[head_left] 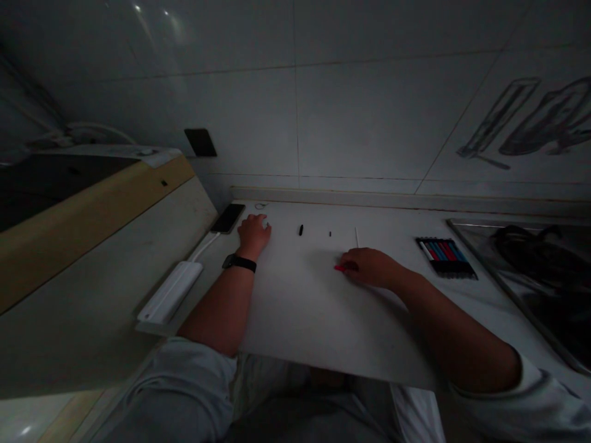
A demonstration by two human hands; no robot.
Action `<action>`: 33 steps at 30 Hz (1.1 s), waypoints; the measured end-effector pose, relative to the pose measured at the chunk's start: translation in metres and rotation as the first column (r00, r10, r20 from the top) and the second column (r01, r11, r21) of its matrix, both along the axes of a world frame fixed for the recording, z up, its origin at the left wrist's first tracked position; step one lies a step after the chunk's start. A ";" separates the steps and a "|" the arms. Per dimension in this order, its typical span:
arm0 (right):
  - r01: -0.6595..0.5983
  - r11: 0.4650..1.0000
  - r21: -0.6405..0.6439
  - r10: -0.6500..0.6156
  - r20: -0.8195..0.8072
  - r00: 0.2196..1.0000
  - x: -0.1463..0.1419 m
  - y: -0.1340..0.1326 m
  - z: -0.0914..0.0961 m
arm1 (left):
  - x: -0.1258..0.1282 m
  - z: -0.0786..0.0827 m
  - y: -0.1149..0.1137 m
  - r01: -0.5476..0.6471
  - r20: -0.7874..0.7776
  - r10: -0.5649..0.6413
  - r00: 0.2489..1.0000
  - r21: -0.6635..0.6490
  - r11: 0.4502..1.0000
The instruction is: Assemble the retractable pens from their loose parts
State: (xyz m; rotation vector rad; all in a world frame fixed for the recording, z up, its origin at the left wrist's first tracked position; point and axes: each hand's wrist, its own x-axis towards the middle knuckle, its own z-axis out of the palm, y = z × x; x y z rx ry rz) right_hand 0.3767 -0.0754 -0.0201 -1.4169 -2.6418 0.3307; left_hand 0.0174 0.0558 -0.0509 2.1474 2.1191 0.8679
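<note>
My left hand (253, 235), with a dark watch on its wrist, rests near the back of the white counter. Its thumb and forefinger are apart, and a tiny item (268, 224) shows at their tips, too small to name. My right hand (367, 266) is closed on a small pinkish-red stick-like piece (339, 268), whose other end the fingers hide. Behind and between the hands lie a short black piece (301, 230), a tiny black bit (330, 234) and a thin white stick (357, 237), spaced out in a row.
A case of coloured pens (446, 257) lies right, beside a metal-edged stove (503, 295). Left stand a phone (229, 218), a white power strip (170, 292) with a cable, and a large tilted appliance (106, 264). A thin loop (261, 206) lies near the tiled wall (360, 123).
</note>
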 end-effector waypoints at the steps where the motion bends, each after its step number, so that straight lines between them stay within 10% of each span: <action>1: 0.005 1.000 0.006 -0.005 0.002 1.000 0.000 -0.001 0.000 | 0.000 -0.002 0.001 -0.011 -0.014 0.010 1.000 -0.014 1.000; 11: 0.104 0.993 0.059 -0.096 -0.120 0.988 -0.001 0.003 0.009 | 0.007 -0.004 0.006 0.103 0.187 -0.110 0.976 0.049 0.993; 18: 0.141 0.965 0.223 -0.083 -0.250 0.965 -0.006 0.019 0.011 | 0.052 0.002 -0.005 0.375 0.760 -0.312 0.570 0.098 0.922; 33: -0.130 0.949 0.286 0.046 0.283 0.958 -0.111 0.134 0.005 | 0.050 -0.001 -0.005 0.312 0.867 -0.201 0.456 0.056 0.948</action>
